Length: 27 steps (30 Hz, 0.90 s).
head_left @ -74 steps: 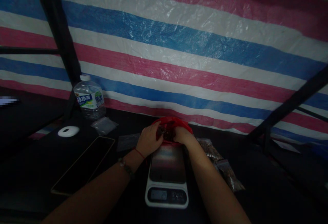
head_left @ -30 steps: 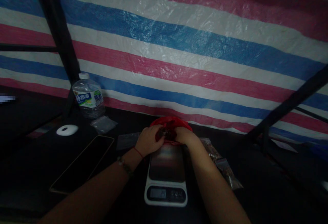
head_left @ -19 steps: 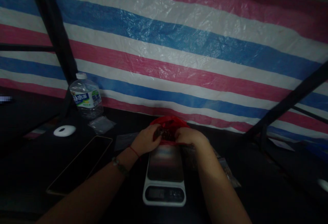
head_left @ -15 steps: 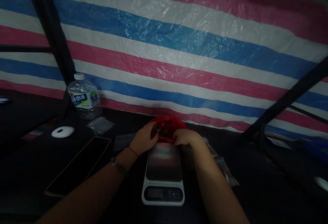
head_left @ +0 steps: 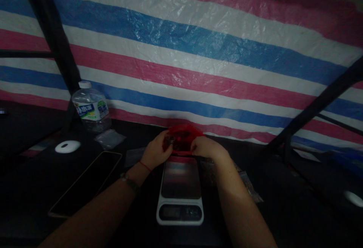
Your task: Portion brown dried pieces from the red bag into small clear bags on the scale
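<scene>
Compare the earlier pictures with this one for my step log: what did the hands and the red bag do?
Little changed. Both hands, left hand and right hand, keep their grip on the red bag beyond the scale; the bag's mouth looks pulled slightly more closed. The small shifts in position look like camera movement. The bottle, phone and small clear bags stayed put.
</scene>
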### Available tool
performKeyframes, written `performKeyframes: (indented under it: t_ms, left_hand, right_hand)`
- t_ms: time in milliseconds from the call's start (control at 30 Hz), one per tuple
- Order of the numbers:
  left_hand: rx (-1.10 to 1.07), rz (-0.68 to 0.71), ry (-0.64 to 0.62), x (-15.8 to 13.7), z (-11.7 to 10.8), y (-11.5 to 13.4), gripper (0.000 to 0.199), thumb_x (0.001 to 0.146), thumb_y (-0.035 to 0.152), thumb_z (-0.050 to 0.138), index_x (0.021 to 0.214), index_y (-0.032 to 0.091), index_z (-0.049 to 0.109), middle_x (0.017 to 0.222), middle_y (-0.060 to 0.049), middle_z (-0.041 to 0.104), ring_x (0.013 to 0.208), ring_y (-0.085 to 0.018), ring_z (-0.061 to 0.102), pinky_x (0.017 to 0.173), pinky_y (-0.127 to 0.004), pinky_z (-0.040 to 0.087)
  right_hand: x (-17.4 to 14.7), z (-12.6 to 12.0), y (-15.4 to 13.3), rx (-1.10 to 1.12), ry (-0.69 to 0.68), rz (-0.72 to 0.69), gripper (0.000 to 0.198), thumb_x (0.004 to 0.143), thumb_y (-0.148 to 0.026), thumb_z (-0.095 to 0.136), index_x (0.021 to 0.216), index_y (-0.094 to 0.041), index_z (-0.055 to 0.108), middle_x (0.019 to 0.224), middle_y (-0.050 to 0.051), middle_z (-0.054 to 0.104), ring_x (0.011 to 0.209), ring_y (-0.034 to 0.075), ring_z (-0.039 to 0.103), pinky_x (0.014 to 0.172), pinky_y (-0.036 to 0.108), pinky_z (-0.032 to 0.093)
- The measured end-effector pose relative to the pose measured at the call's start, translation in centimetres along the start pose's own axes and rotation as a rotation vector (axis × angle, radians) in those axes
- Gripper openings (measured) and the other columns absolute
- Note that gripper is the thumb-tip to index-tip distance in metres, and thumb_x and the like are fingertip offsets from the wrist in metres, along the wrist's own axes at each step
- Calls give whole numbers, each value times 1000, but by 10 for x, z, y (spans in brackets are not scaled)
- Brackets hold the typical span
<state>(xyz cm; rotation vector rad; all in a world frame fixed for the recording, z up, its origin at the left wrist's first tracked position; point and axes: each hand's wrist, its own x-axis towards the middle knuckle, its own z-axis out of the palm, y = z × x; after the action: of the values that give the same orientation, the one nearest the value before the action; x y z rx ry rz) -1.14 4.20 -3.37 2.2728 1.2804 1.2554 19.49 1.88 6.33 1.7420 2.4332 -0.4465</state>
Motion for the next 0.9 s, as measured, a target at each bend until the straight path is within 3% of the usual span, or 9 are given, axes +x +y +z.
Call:
performKeyframes:
  t_ms: [67, 167, 233, 567, 700, 900]
  left_hand:
    - [5, -4, -62, -1, -1, 1, 57, 77, 23, 56, 131, 19, 40, 120, -8, 60, 107, -23, 60, 95, -37, 48]
    - [-14, 21, -151, -2, -2, 2, 59, 77, 24, 56, 133, 20, 39, 119, -7, 62, 105, -23, 61, 92, -36, 49]
    - [-38, 36, -173, -1, -2, 2, 58, 77, 23, 55, 133, 21, 39, 121, -6, 61, 107, -22, 61, 93, -35, 49]
    - [-87, -29, -82, -1, 1, 3, 60, 76, 20, 54, 133, 19, 38, 115, -7, 63, 104, -21, 62, 93, -35, 48]
    - [-75, -11, -66, -2, 2, 3, 61, 75, 20, 55, 134, 20, 38, 117, -7, 62, 106, -21, 61, 94, -36, 48]
    - [18, -68, -8, -3, 5, -3, 58, 78, 25, 55, 132, 17, 39, 120, -10, 61, 107, -23, 61, 94, -37, 48]
  right_hand:
    - [0, -1, -4, 9, 1, -34, 22, 73, -14, 55, 81, -18, 75, 77, 5, 72, 65, 14, 62, 58, 21, 39]
    - [11, 5, -3, 35, 194, -55, 32, 79, -9, 46, 90, -17, 74, 92, 7, 73, 80, 15, 65, 70, 22, 42]
    - [24, 15, 1, 62, 252, -72, 35, 80, -7, 44, 99, -18, 72, 101, 7, 72, 91, 16, 64, 79, 22, 42]
    - [60, 60, -1, 233, 205, -320, 29, 82, -19, 57, 109, -17, 67, 110, 9, 68, 98, 20, 62, 87, 29, 45]
    - [63, 62, -5, 222, 192, -295, 27, 84, -20, 56, 107, -17, 69, 108, 10, 69, 97, 20, 63, 86, 28, 45]
    - [64, 56, -5, 97, 168, -150, 27, 85, -15, 53, 106, -16, 69, 106, 11, 69, 94, 19, 64, 84, 25, 45]
